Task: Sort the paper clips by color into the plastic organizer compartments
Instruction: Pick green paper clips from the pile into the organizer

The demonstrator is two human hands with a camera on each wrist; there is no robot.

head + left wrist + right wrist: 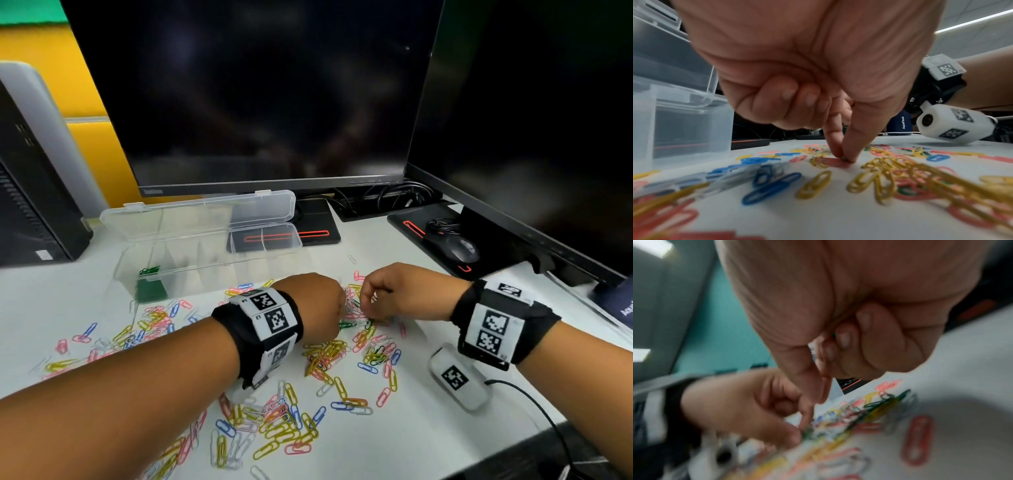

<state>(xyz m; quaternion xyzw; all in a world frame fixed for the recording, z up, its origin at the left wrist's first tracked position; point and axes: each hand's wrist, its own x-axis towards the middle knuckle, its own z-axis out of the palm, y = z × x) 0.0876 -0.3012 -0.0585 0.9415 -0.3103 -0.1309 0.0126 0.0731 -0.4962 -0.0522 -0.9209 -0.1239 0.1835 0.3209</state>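
Toward the far left edge of the tabletop you have the clear plastic organizer standing with its lid open, and its leftmost compartment holds a small bunch of green clips; the other compartments look bare from the head view. In front of it, loose paper clips in yellow, pink, blue, white and green lie scattered across the middle of the tabletop and down to its near edge. Your left hand is low over the middle of that scatter: its thumb and forefinger tips are pressed together down at the surface on a small dark clip end, the other fingers curled into the palm, so that grip is pinching a clip whose colour the wrist view leaves unclear. A few green clips lie just beside it, between your two hands. Your right hand is just to the right, its fingers curled in with the thumb reaching down toward the pile; the wrist view is blurred, a speck of green shows between the fingers, and I cannot tell whether that grip holds anything. Farther right, a small white device with a black cable lies near the right edge.
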